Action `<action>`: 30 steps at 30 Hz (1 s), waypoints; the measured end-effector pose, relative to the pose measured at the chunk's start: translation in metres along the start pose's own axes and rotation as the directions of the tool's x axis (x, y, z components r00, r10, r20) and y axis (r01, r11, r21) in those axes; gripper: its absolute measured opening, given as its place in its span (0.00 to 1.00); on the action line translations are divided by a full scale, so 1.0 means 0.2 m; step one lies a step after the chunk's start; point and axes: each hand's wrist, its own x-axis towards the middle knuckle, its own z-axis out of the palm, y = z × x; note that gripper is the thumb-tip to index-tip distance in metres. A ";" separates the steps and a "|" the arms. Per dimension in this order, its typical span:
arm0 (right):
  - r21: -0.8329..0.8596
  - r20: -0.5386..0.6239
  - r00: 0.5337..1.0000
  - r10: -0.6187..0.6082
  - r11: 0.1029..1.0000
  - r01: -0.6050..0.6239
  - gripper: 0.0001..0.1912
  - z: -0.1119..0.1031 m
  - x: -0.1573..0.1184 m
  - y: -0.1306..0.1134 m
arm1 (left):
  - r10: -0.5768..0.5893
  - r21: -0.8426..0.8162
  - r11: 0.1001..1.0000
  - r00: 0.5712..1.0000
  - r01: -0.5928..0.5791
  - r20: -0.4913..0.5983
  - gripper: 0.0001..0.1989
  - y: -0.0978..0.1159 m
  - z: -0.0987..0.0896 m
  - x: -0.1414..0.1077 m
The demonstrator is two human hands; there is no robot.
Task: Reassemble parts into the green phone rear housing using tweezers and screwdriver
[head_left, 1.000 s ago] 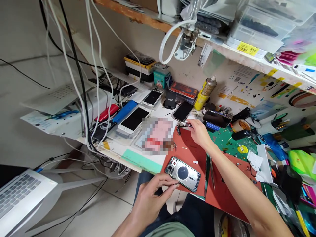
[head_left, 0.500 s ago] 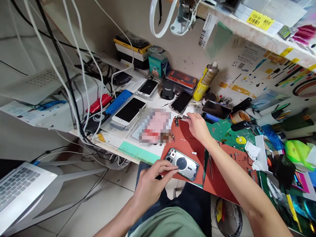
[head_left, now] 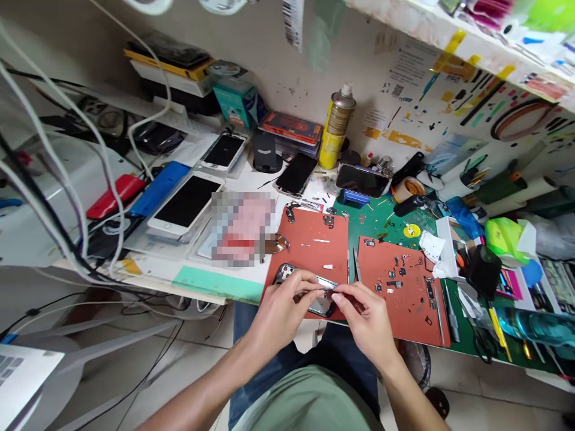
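An opened phone housing [head_left: 320,306] lies on the near edge of the left red mat [head_left: 336,234], partly hidden under both hands. Above it, my left hand [head_left: 290,299] has its fingertips pinched together on something small and dark. Close to its right, my right hand [head_left: 363,314] also pinches, its thumb and forefinger nearly meeting the left fingertips. What the right fingers hold is too small to make out. A small white piece [head_left: 327,267] sits just beyond the housing. Small phone parts [head_left: 395,275] are spread over the right red mat [head_left: 375,305].
Phones stand behind, one white-framed [head_left: 186,202] and one dark [head_left: 296,173]. A yellow spray can [head_left: 335,129] rises at the back. Thin tools [head_left: 438,311] and scissors [head_left: 484,341] border the right mat. White cables [head_left: 76,179] hang at left.
My right hand has come back from the far edge of the left mat to beside my left hand over the housing. My left hand stays pinched. The view has shifted to the right.
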 end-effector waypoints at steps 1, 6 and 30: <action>0.023 -0.011 1.000 0.005 1.000 -0.005 0.11 0.01 0.00 0.00 | -0.006 -0.011 1.000 1.000 0.006 0.011 0.03 0.00 0.02 0.00; 0.099 -0.008 0.999 0.036 0.994 -0.035 0.14 0.00 0.01 -0.02 | -0.020 -0.028 0.999 0.999 0.021 0.032 0.04 0.00 0.06 0.01; -0.353 -0.211 0.973 0.097 0.920 -0.169 0.15 0.01 0.33 0.08 | 0.155 0.565 0.805 0.983 -0.181 0.094 0.07 -0.03 0.03 0.17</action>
